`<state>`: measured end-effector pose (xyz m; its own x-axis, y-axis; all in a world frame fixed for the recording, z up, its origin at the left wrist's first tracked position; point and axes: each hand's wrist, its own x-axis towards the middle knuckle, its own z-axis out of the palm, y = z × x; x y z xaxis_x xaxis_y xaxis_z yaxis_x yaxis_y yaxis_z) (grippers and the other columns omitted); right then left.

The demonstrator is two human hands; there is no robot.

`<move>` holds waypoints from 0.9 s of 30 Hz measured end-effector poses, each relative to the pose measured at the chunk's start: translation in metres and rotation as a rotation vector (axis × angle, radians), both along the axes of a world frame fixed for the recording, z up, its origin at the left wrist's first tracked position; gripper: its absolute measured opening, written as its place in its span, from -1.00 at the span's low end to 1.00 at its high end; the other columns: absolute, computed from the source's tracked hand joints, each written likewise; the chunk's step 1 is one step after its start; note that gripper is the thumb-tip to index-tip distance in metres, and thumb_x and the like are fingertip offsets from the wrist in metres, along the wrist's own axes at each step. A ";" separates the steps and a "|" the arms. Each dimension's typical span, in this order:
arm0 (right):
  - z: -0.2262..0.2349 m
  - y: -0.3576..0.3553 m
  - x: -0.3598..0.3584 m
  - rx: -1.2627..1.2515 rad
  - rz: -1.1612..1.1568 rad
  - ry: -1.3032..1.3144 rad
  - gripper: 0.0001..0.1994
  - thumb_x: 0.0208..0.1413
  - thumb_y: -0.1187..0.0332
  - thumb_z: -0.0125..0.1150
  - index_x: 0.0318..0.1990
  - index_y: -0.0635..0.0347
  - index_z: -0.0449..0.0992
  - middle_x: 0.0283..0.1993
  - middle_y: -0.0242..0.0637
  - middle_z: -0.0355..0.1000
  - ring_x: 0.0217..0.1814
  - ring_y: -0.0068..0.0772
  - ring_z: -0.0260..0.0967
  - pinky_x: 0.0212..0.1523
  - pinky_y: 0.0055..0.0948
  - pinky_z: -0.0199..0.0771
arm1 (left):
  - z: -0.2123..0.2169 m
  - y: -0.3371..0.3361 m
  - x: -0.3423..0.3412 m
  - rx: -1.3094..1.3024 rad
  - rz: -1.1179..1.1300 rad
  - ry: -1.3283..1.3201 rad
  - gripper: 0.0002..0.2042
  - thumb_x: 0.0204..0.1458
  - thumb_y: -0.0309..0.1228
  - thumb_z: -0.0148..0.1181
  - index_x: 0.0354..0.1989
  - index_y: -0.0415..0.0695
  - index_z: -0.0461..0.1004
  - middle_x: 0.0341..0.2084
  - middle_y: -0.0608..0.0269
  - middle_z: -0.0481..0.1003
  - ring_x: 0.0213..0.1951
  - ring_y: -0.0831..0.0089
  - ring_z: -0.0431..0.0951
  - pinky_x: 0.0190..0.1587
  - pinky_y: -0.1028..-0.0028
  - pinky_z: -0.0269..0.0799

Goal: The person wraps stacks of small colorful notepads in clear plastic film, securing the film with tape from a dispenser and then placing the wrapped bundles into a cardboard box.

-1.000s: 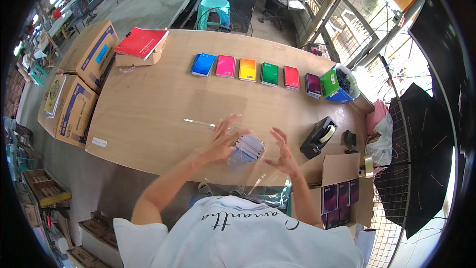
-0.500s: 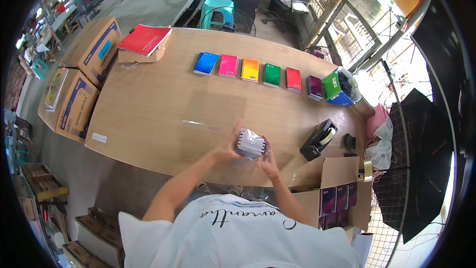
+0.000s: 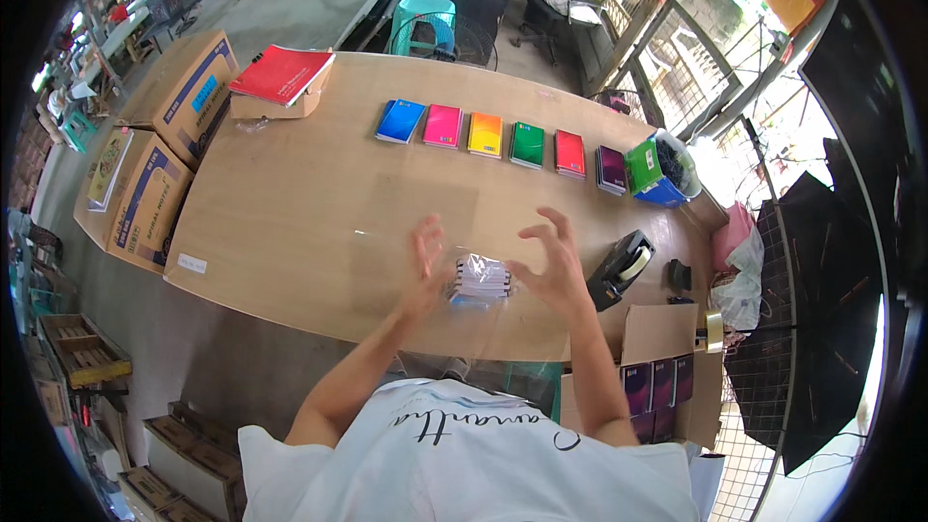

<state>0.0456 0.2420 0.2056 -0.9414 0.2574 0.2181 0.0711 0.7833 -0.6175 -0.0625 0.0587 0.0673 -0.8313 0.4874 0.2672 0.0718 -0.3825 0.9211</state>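
Observation:
A stack of small spiral notebooks (image 3: 481, 278) in clear plastic lies near the front edge of the table, its black wire bindings showing at both ends. My left hand (image 3: 423, 256) is raised just left of it, fingers up and apart, holding nothing. On the other side, my right hand (image 3: 553, 266) is open with bent, spread fingers, and its thumb is close to the stack's right end. Whether that thumb touches the plastic I cannot tell. To the right stands a black tape dispenser (image 3: 611, 275) with a roll of tape.
Across the far side run piles of small notebooks: blue (image 3: 400, 122), pink (image 3: 443, 126), yellow (image 3: 485, 135), green (image 3: 527, 145), red (image 3: 569, 153) and dark purple (image 3: 610, 170). A lined bin (image 3: 660, 174) stands beside them. An open carton (image 3: 659, 333) holds purple packs. Large cartons (image 3: 150, 198) flank the left edge.
Both hands have let go of the wrapped notebook stack and moved up and apart. The stack now rests on the table, slightly left of where I held it.

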 end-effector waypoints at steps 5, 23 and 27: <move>-0.030 0.000 -0.026 0.569 0.062 -0.292 -0.65 -0.20 0.30 0.34 -0.19 0.15 0.50 0.25 -0.06 0.14 0.29 0.08 0.08 0.34 0.08 -0.12 | 0.038 -0.001 -0.013 -0.023 0.134 -0.026 -0.24 -0.15 -0.48 0.25 0.27 -0.06 -0.01 0.27 0.17 0.00 0.25 0.19 0.11 0.26 0.09 0.10; 0.023 0.021 -0.002 0.119 0.544 -0.108 -0.64 -0.32 0.41 0.43 -0.23 0.03 0.55 0.01 -0.32 0.39 -0.04 -0.18 0.40 -0.10 -0.28 0.42 | 0.004 -0.012 0.025 -0.707 -0.069 1.002 -0.39 -0.27 -0.44 0.27 0.11 0.17 0.40 0.07 0.15 0.24 0.16 0.14 0.20 0.12 0.16 0.16; -0.003 0.039 -0.019 0.484 0.743 -0.283 -0.76 -0.22 0.37 0.37 -0.31 0.07 0.53 -0.12 -0.36 0.44 -0.21 -0.26 0.44 -0.24 -0.28 0.45 | 0.008 -0.013 0.001 -0.729 -0.327 1.134 -0.23 -0.32 -0.42 0.29 0.24 0.23 0.26 0.16 0.24 0.21 0.21 0.18 0.16 0.12 0.12 0.12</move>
